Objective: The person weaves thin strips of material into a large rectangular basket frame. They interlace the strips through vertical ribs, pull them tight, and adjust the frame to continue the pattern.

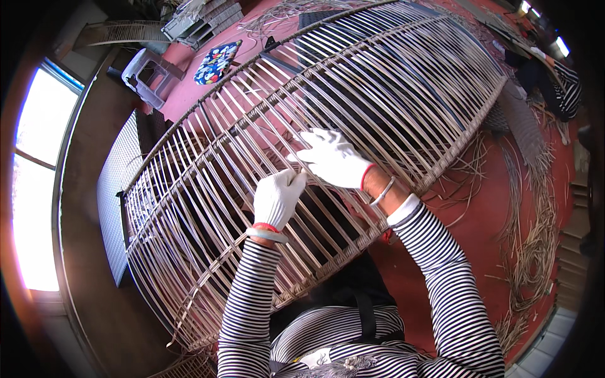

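A large curved wicker panel (220,142) of pale rods and wrapped cross-bands stretches across the space in front of me. My left hand (277,196), in a white knit glove, is closed in a pinch over the rods near the middle. What its fingertips grip is too small to make out. Just right of it and farther away, my right hand (334,159) rests on the rods in a white glove, fingers stretched out. The fingertips of the two hands nearly meet. Loose wicker strands (200,283) run over the panel from my left wrist toward the lower left.
Loose strands (532,252) pile along the red floor at right. Another person (564,94) in striped sleeves works at the far right. A grey plastic stool (151,79) and a patterned cushioned seat (217,63) stand beyond the panel. A grey woven panel (120,195) leans at left.
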`<act>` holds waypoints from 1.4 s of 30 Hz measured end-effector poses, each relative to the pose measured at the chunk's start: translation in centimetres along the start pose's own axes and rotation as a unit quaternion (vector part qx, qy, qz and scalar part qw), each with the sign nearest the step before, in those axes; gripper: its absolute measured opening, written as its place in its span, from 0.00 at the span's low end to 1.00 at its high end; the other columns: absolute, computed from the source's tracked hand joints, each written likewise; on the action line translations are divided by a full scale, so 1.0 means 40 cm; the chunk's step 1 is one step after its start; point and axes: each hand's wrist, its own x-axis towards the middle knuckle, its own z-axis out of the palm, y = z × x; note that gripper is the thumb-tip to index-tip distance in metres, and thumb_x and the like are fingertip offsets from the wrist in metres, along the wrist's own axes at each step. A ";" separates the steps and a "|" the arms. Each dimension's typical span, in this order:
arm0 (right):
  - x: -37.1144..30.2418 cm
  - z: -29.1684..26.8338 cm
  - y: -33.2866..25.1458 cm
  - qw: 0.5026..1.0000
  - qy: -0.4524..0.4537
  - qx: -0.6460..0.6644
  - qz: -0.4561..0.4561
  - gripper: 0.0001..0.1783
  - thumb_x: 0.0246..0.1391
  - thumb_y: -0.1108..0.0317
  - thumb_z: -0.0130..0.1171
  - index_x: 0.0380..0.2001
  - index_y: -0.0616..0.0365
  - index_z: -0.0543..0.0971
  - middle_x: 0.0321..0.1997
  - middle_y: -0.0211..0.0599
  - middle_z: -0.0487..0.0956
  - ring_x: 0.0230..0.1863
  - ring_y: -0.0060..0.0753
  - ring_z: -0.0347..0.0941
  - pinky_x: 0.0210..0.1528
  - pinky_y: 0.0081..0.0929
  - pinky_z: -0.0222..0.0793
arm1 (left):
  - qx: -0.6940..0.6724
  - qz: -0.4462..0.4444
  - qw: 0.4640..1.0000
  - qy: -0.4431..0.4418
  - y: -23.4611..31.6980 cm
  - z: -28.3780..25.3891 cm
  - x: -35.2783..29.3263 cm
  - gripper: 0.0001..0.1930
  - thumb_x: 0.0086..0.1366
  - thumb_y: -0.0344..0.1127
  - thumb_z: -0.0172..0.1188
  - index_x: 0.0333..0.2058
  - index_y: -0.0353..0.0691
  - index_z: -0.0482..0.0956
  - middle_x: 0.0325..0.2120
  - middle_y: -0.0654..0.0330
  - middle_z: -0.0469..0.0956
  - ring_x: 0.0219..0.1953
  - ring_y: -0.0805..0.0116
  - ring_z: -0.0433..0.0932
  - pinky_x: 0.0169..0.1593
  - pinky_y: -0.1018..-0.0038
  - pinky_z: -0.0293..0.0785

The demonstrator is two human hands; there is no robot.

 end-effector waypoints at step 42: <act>-0.055 -0.251 0.227 0.996 0.079 0.035 -0.012 0.05 0.59 0.64 0.66 0.32 0.50 0.87 0.52 0.32 0.86 0.60 0.38 0.79 0.66 0.41 0.72 | 0.038 0.290 0.949 0.115 0.203 0.069 0.138 0.12 0.72 0.38 0.67 0.49 0.41 0.87 0.41 0.59 0.85 0.31 0.69 0.85 0.36 0.72 0.82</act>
